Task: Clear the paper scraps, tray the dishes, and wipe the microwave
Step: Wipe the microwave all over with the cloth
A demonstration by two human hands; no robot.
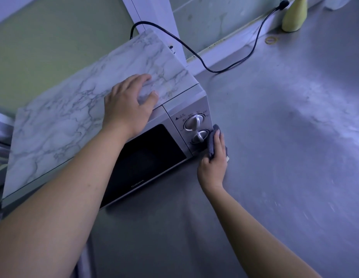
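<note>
Microwave [186, 109], a boxy silver-fronted oven with a dark glass door and a top skinned in white marble-patterned film veined with grey, sits at the left of a dull grey, faintly streaked metal countertop [275, 137], its back toward a pale green wall. Two round, brushed-metal control knobs [193, 122] are stacked one above the other on the narrow panel at the right of the door; small printed markings ring the upper knob but are too blurred to read. The left hand [128, 103] lies palm-down on the marbled top near the front right corner, fingers spread and flat, gripping nothing. The right hand [213, 159] is curled around a crumpled dark grey cloth [213, 137], fingers clasped on it, pressing the soft wad against the lower right edge of the control panel just beside the lower knob. A glossy black power cord [230, 65] loops from behind the oven across the counter and up to a plug at the wall. A pale yellow-green, bell-shaped plastic bottle [295, 17] stands at the back of the counter, well apart from the oven.
</note>
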